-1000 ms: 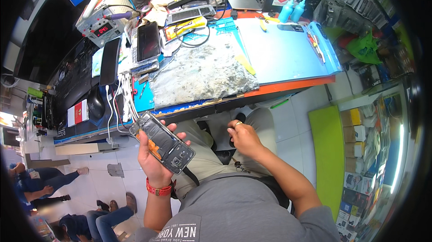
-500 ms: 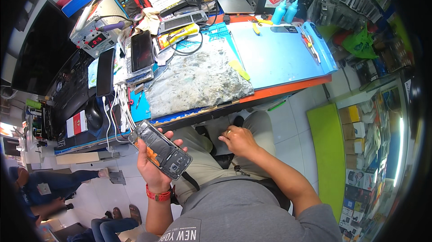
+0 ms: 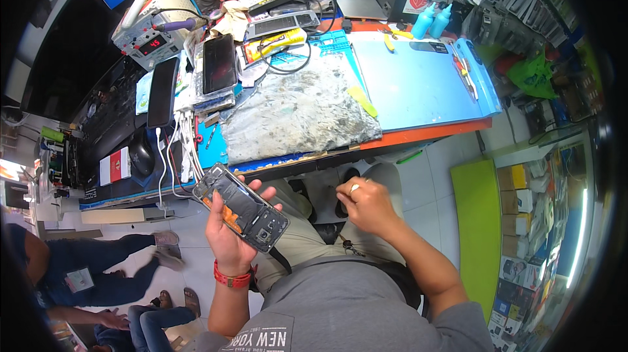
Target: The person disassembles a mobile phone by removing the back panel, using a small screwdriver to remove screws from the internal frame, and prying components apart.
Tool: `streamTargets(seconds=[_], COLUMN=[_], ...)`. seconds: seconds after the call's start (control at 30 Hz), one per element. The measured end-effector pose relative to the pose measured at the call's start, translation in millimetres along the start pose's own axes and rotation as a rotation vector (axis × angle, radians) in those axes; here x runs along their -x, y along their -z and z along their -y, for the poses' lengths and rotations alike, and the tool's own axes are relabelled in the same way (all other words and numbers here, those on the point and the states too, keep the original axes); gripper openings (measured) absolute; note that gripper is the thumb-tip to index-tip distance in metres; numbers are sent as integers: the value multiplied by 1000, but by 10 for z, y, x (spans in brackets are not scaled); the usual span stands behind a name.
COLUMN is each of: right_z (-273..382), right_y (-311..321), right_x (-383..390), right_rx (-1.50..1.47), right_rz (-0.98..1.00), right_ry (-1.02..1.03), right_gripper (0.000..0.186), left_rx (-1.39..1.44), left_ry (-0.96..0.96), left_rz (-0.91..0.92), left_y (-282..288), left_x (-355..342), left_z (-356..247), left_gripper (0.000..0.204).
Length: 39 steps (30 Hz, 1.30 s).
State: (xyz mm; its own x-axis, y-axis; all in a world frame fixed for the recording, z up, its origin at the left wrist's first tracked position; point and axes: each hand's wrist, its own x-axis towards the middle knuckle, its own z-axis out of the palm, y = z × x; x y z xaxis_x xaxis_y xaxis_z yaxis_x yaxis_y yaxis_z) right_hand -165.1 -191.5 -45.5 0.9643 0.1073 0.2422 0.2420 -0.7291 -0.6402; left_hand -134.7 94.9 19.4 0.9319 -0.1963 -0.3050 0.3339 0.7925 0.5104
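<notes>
Left hand (image 3: 230, 244) grasps the opened phone (image 3: 246, 207) by its edges at the view's eight o'clock, presumably so its bare inner side faces up towards me; right hand (image 3: 371, 205), at four o'clock, is curled, and I cannot tell whether it pinches anything

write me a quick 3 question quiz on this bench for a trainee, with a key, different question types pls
1. Which hand holds the opened phone?
2. True or false: the red wristband is on the right wrist.
3. The black mouse lies: A) on the stained grey sheet; B) right of it; C) left of it.

Key: 1. the left hand; 2. false; 3. C
</notes>
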Motion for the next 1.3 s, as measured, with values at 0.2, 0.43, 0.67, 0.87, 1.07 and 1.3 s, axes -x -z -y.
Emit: streamTargets(seconds=[0.2, 0.43, 0.67, 0.87, 1.07, 1.3], right_z=[172, -82, -72, -494, -254, -1023], right_y=[742, 755, 990, 1106, 639, 1483], right_x=[-944, -1439, -1655, -2574, -2493, -1389], right_rx=[360, 568, 440, 582, 421, 568], right_rz=[-339, -102, -25, -86, -187, -394], right_ry=[13, -61, -106, 124, 199, -56], right_gripper=[18, 22, 22, 38, 24, 14], left_rx=[-155, -125, -14, 11, 14, -79], left_ry=[-113, -85, -24, 5, -90, 30], left_rz=[-5, -42, -27, -66, -64, 67], left_y=[-170, -478, -484, -825, -543, -507], left_x=[-131, -437, -759, -1021, -1203, -1173], left_z=[84, 134, 303, 489, 478, 443], left_gripper=[44, 32, 9, 10, 10, 24])
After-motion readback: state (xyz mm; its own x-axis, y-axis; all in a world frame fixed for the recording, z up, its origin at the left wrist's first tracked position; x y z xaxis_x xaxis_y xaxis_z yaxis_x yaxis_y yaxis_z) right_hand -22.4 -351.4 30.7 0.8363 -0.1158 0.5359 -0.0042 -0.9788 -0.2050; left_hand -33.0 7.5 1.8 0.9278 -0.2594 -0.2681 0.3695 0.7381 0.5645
